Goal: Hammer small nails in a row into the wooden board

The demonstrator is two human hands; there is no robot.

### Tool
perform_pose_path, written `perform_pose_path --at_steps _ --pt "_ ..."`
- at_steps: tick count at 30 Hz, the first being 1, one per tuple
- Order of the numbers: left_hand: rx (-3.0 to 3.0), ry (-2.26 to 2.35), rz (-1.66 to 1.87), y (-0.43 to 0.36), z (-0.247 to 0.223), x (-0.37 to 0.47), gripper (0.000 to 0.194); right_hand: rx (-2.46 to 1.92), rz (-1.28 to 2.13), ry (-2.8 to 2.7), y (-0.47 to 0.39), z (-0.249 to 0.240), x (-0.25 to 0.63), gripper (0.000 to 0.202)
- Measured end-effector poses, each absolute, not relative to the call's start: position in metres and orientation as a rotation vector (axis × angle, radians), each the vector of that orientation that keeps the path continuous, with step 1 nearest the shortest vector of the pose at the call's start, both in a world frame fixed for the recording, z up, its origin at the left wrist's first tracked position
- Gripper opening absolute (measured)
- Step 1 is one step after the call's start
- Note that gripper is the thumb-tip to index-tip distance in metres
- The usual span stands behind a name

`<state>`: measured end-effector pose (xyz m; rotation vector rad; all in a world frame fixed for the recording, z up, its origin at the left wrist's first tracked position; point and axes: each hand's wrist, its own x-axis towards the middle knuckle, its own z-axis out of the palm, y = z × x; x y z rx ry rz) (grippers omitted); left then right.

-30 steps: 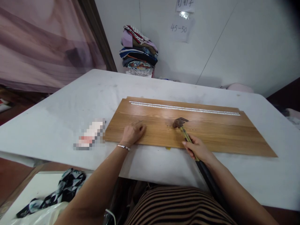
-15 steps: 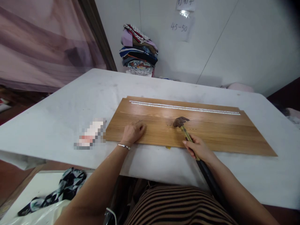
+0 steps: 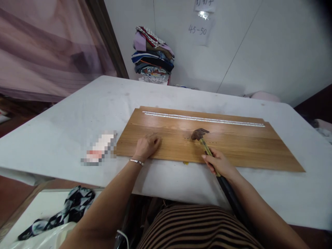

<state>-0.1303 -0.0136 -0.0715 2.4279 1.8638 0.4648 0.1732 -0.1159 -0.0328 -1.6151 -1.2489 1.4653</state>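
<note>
A brown wooden board (image 3: 249,145) lies flat on the white table, with two white measuring strips (image 3: 202,119) along its far side. My right hand (image 3: 216,162) is wrapped round the handle of a claw hammer (image 3: 199,134), whose rusty head is over the middle of the board. Small dark dots in a row show on either side of the head. My left hand (image 3: 147,146) rests on the board's left part, fingers curled; a thin dark thing shows at the fingertips, too small to make out.
A pixelated flat object (image 3: 101,147) lies on the table (image 3: 77,114) left of the board. Folded cloths (image 3: 154,57) are stacked behind the table by the wall. Patterned fabric (image 3: 77,204) lies on a lower surface at the lower left.
</note>
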Motion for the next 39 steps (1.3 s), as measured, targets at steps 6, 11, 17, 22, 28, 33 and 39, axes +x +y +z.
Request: perform_pose_path --at_steps 6,11,17,22,28,33,39 --pt "2.432 1.872 0.441 -0.013 -0.072 -0.13 0.032 -1.618 1.481 -1.252 -0.116 -0.035 0.174 0.033" --pt "2.446 1.857 0.456 -0.013 -0.071 -0.13 0.032 -1.614 1.481 -1.24 -0.116 -0.036 0.175 0.033" --pt "2.434 1.85 0.458 -0.014 -0.067 -0.129 0.032 -1.609 1.469 -1.257 -0.116 -0.038 0.176 0.03" --pt "2.462 1.859 0.445 -0.013 -0.068 -0.129 0.032 -1.615 1.473 -1.243 -0.116 -0.037 0.176 0.029" --pt "2.475 1.86 0.431 -0.013 -0.069 -0.13 0.034 -1.636 1.461 -1.248 -0.116 -0.035 0.174 0.029" --pt "2.483 1.862 0.415 -0.013 -0.069 -0.13 0.035 -1.653 1.477 -1.222 -0.116 -0.032 0.173 0.031" --pt "2.447 1.861 0.412 -0.014 -0.067 -0.129 0.036 -1.621 1.492 -1.155 -0.115 -0.027 0.173 0.033"
